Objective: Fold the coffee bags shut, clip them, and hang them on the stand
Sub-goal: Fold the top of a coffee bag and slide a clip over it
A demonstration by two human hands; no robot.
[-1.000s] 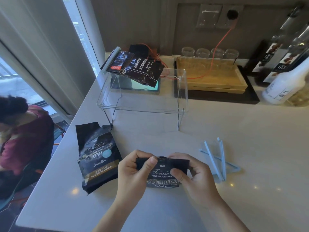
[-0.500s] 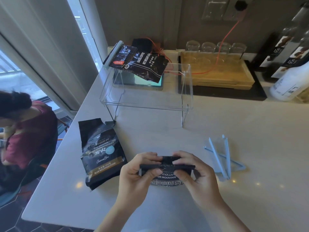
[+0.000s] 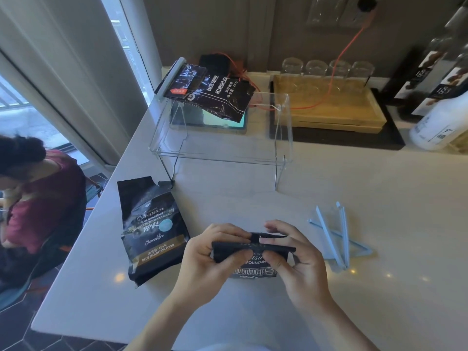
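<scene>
Fingers (image 3: 243, 254) of both hands pinch the folded top of a small black coffee bag (image 3: 253, 264), which is held low over the near part of the white counter (image 3: 379, 178). On the left hand (image 3: 210, 262), the thumb presses the front of the fold and the other fingers curl behind it. The right hand (image 3: 298, 259) grips the fold's right half, index finger laid along the crease; its outer fingers are loosely spread. The bag's lower half is partly hidden by the two hands, so only bits of its print show.

Left of the hands a larger bag (image 3: 152, 229) lies flat on the counter, its top open and crumpled. To the right, apart from the hands, a loose pile of pale blue clips (image 3: 336, 236) lies crossed over one another. Farther back stands a clear acrylic stand (image 3: 220, 138); a third bag (image 3: 215, 95), clipped along one edge, hangs on its left end. Behind the stand are a tablet (image 3: 222, 122), a wooden tray (image 3: 329, 112) with upturned glasses (image 3: 326, 68) behind it, and an orange cable (image 3: 336, 64) running up to a wall socket. A white bottle (image 3: 438, 125) stands at the far right. Nothing lies between the hands and the clips or the stand. Beyond the counter's left edge, a seated person in a red top (image 3: 38, 198) is in view.
</scene>
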